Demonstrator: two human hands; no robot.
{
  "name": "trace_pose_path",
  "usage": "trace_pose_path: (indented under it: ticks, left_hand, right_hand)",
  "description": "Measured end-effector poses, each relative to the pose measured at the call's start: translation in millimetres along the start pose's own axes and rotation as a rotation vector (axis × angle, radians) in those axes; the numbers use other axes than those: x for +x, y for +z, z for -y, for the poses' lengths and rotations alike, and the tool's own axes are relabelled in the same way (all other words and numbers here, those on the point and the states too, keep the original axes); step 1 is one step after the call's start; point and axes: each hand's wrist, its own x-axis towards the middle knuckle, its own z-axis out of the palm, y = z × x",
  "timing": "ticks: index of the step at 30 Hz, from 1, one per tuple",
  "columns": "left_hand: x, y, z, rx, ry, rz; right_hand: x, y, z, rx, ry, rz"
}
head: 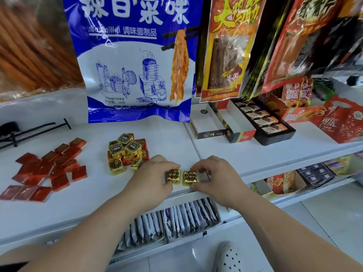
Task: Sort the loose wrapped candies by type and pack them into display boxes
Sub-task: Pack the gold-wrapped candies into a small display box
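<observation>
You had both hands at the front edge of the shelf (265, 154), each pinching one gold candy. Your left hand (155, 173) gripped the left cube (173, 176) with curled fingers. Your right hand (215, 178) held the right cube (190, 178) between thumb and fingertips. The two cubes sat side by side, touching or nearly so, in a short row running left to right across the shelf. Something pale and blurred lay under your right fingers; I could not tell what it was.

The rest of the gold and orange cubes made a pile (125, 152) just behind and left of your left hand. The flat red squares (49, 169) lay well apart, further left.

What mattered for the coming move was where the boxes lay. The open white box (208, 122) stood behind and to the right of the pair, beside a second open box (238, 124). Both were nearer your right hand than your left. Their long axes ran away from you, front to back, so your row of cubes lay crosswise to them. I judged the pair would need to travel back and rightward, and turn, to go in lengthwise. Your right hand had the shorter reach, while your left would have to cross over.
</observation>
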Motion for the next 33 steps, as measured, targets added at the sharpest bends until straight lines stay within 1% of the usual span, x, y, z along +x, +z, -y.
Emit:
trace_pose_path:
  ticks: [2,5,7,11,13,16,17,19,20,21,22,25,27,28,33]
  left_hand:
    - [0.3,-1.5,-0.3,0.022,-0.013,0.004]
    - [-0.2,-1.3,-3.9,0.085,-0.047,-0.051]
    - [-0.4,-1.3,-8.4,0.068,-0.074,-0.071]
    - [4.5,-5.5,-8.3,-0.033,-0.122,-0.004]
    - [8.4,-7.0,-7.9,-0.029,-0.130,0.010]
    - [11.6,-6.2,-10.9,0.030,-0.111,-0.017]
    - [12.9,-5.3,-12.2,0.053,-0.096,-0.020]
    - [14.8,-3.3,-14.7,0.054,-0.066,-0.008]
    - [15.7,-2.1,-15.6,0.039,-0.052,0.012]
    - [16.8,-0.7,-16.1,0.022,-0.036,0.034]
    - [17.9,0.7,-15.8,0.008,-0.024,0.053]
    - [20.4,2.1,-15.5,-0.006,-0.015,0.068]
    - [20.6,1.2,-15.9,-0.007,-0.020,0.062]
    - [20.5,1.0,-15.4,-0.006,-0.017,0.062]
    - [17.0,-3.2,-12.1,0.014,0.007,0.076]
  right_hand:
    - [-0.7,-1.2,-1.2,0.014,0.012,-0.001]
    - [-1.4,-2.0,-1.7,0.030,0.019,-0.001]
    - [-1.1,-2.2,-0.7,0.036,0.023,-0.001]
    - [0.9,0.8,1.6,0.051,0.022,-0.020]
    - [2.2,2.2,4.7,0.034,0.012,-0.009]
    - [4.7,-12.5,8.0,0.003,0.005,0.014]
    - [6.3,-22.5,4.1,0.003,0.023,-0.032]
    - [10.0,-44.9,-12.5,-0.006,0.089,-0.222]
    - [11.7,-55.2,-22.9,-0.028,0.138,-0.315]
    - [13.8,-63.7,-32.4,-0.068,0.194,-0.371]
    - [16.1,-69.4,-39.8,-0.127,0.254,-0.381]
    - [24.5,-71.6,-46.5,-0.340,0.383,-0.239]
    - [28.4,-67.5,-43.8,-0.451,0.389,-0.158]
    - [29.4,-65.7,-42.9,-0.482,0.377,-0.149]
    - [30.9,-63.8,-30.9,-0.600,0.255,-0.223]
